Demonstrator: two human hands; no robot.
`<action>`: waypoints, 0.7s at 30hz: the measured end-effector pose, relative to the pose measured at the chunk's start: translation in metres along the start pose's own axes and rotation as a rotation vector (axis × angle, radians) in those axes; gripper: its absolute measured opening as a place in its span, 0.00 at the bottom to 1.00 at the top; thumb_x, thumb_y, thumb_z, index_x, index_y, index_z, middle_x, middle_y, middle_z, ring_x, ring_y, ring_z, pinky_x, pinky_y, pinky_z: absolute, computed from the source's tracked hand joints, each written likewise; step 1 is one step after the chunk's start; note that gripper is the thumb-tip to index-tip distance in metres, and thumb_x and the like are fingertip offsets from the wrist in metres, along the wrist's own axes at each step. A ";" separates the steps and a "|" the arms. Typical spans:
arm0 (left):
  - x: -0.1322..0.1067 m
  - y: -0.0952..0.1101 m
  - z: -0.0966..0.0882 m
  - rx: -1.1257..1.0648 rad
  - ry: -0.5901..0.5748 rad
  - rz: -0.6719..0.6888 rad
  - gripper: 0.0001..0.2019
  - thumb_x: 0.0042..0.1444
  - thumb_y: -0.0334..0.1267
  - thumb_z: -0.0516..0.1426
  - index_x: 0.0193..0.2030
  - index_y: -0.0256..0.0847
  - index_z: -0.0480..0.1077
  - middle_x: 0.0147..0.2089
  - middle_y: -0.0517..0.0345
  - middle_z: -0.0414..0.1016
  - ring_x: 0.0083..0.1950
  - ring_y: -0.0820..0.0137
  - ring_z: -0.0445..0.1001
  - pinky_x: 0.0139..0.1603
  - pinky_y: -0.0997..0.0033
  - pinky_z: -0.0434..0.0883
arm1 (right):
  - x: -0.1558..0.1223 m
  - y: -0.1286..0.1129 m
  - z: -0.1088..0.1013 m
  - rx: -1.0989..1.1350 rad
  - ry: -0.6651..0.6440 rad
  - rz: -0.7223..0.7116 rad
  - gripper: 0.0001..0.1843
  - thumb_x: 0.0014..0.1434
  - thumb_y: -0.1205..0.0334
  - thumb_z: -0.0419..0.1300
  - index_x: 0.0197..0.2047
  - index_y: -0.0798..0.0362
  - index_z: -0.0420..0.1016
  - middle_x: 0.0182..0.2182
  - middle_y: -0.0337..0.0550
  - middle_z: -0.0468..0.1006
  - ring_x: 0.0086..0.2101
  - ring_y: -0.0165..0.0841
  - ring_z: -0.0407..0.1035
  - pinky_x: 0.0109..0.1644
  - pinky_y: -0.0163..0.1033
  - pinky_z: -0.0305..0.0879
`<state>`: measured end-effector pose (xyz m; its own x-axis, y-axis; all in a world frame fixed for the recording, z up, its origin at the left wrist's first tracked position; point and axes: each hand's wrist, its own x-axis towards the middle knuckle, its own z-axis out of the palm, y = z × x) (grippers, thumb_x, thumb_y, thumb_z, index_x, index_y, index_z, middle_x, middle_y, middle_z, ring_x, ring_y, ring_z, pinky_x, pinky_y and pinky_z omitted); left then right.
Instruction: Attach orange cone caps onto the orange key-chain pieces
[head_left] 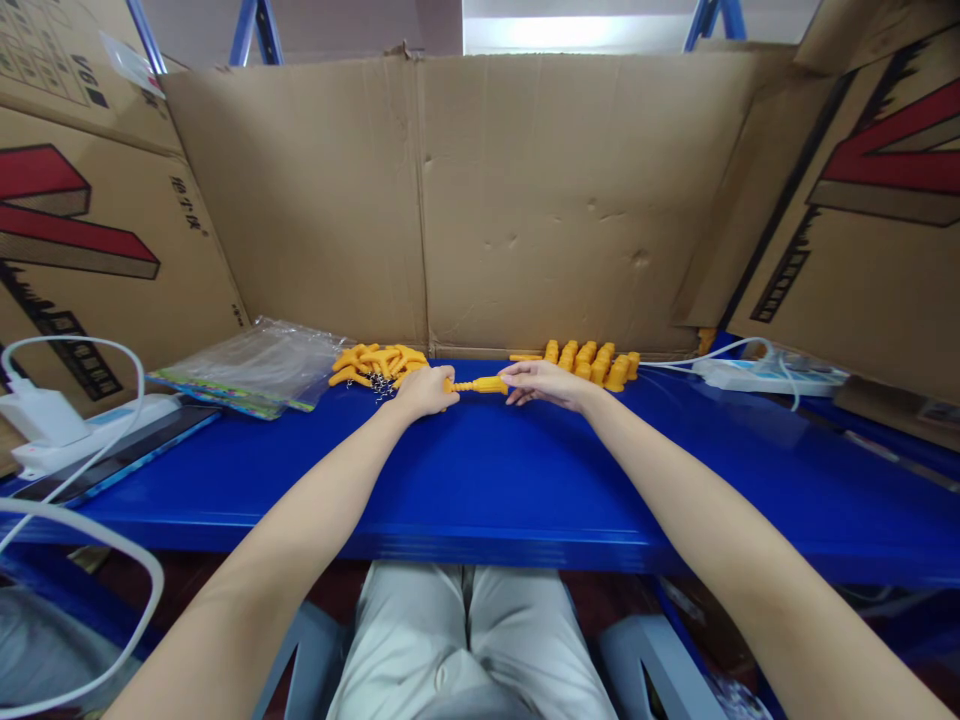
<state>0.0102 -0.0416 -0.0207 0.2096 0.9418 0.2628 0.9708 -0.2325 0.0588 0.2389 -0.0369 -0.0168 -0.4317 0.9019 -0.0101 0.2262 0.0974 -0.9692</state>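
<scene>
Both my hands hold a yellow plastic piece with a ribbed shaft (490,384) level just above the blue table. My left hand (426,391) is closed around its left end, which the fingers mostly hide. At the thicker right end, my right hand (544,382) pinches it between thumb and fingers. Beside my left hand lies a pile of curved yellow plastic parts (379,360) with small metal chains or clasps (382,386). Behind and right of my right hand, several yellow knob-shaped parts (600,362) stand in rows.
Cardboard panels (525,200) wall off the back of the blue table (480,480). To the left are see-through plastic bags (262,362), a dark flat device (142,450) and a power strip (112,430) with a white cable. Another power strip (765,376) sits at the right.
</scene>
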 end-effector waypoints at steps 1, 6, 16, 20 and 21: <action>0.000 0.000 0.000 0.000 0.001 0.004 0.13 0.46 0.43 0.54 0.40 0.46 0.70 0.37 0.54 0.77 0.42 0.59 0.75 0.37 0.68 0.67 | 0.000 0.000 0.000 -0.007 0.007 0.000 0.12 0.57 0.60 0.64 0.42 0.56 0.73 0.29 0.42 0.79 0.28 0.26 0.74 0.31 0.28 0.70; 0.000 0.000 0.001 0.001 0.006 0.007 0.13 0.47 0.43 0.54 0.40 0.45 0.70 0.37 0.54 0.77 0.43 0.59 0.75 0.37 0.68 0.67 | 0.002 0.001 0.002 0.012 0.013 0.016 0.09 0.58 0.62 0.62 0.41 0.57 0.73 0.28 0.43 0.79 0.27 0.27 0.74 0.31 0.29 0.70; 0.000 -0.001 0.001 -0.002 0.020 0.001 0.13 0.47 0.42 0.54 0.41 0.46 0.70 0.38 0.54 0.77 0.43 0.59 0.75 0.37 0.68 0.67 | 0.002 0.001 0.004 0.065 0.020 -0.001 0.07 0.58 0.62 0.62 0.38 0.57 0.73 0.28 0.43 0.78 0.27 0.27 0.74 0.35 0.32 0.72; 0.000 -0.001 0.001 -0.004 0.017 -0.006 0.13 0.47 0.43 0.54 0.41 0.46 0.70 0.37 0.54 0.77 0.42 0.59 0.75 0.36 0.68 0.67 | 0.001 -0.001 0.006 0.091 0.028 0.004 0.05 0.58 0.63 0.62 0.36 0.57 0.73 0.28 0.43 0.78 0.27 0.28 0.74 0.37 0.33 0.72; 0.000 -0.001 0.001 -0.004 0.016 -0.003 0.14 0.47 0.43 0.54 0.41 0.45 0.70 0.37 0.54 0.77 0.42 0.59 0.75 0.37 0.68 0.67 | 0.001 -0.001 0.006 0.098 0.029 0.005 0.05 0.58 0.64 0.62 0.36 0.57 0.73 0.28 0.42 0.78 0.27 0.28 0.73 0.37 0.33 0.72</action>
<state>0.0094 -0.0408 -0.0217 0.2046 0.9385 0.2780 0.9710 -0.2305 0.0634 0.2332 -0.0390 -0.0173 -0.4047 0.9144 -0.0090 0.1409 0.0527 -0.9886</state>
